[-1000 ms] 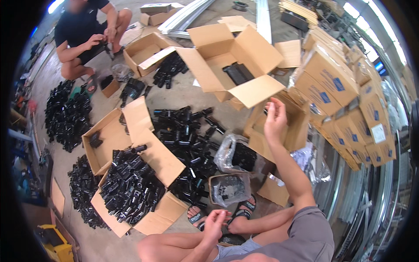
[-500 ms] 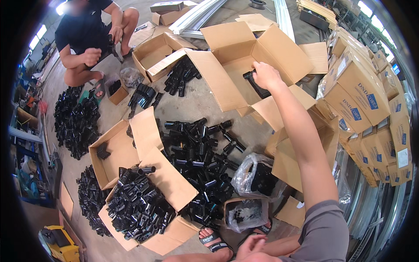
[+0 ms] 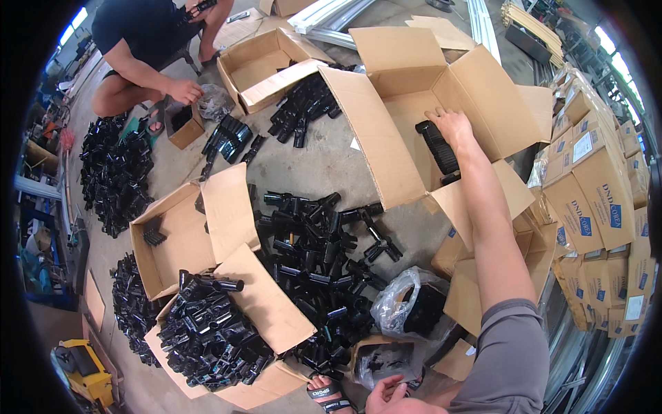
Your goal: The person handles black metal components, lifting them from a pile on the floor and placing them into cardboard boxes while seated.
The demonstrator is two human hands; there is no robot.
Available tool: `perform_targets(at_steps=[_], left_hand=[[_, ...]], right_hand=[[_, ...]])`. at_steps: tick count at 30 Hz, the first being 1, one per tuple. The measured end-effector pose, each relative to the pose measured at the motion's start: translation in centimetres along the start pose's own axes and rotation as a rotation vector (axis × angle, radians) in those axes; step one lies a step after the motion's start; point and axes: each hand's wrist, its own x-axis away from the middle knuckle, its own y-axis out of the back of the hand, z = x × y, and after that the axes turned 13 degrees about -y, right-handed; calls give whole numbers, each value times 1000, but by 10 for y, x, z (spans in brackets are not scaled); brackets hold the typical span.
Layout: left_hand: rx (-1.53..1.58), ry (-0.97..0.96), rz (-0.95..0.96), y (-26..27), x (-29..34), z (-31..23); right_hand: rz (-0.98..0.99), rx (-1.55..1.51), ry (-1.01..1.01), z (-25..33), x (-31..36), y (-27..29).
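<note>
Your right hand (image 3: 452, 126) lies open on the row of black parts (image 3: 438, 148) in the large open carton (image 3: 483, 83) — press them flat and even; left hand (image 3: 389, 397) grip I cannot tell.

Right arm stretches far forward, nearly straight, grey sleeve at the shoulder, forearm bare. The right hand (image 3: 452, 127) lies palm down, fingers (image 3: 436, 114) spread and slightly curled. The left hand (image 3: 387, 396) sits low and close to the body, fingers loosely bent.
</note>
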Motion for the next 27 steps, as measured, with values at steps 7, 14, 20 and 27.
perform_targets(at_steps=[7,14,20,27], left_hand=[[236,20,7,5,-7,12],[226,-21,12,-3,-5,6],[300,41,26,-3,1,-3],[338,-6,161,5,-2,-9]], right_hand=[[151,-103,112,-15,-7,17],[262,-342,-59,-33,5,-22],[419,-19,69,-5,49,28],[248,-147,114,-41,49,16]])
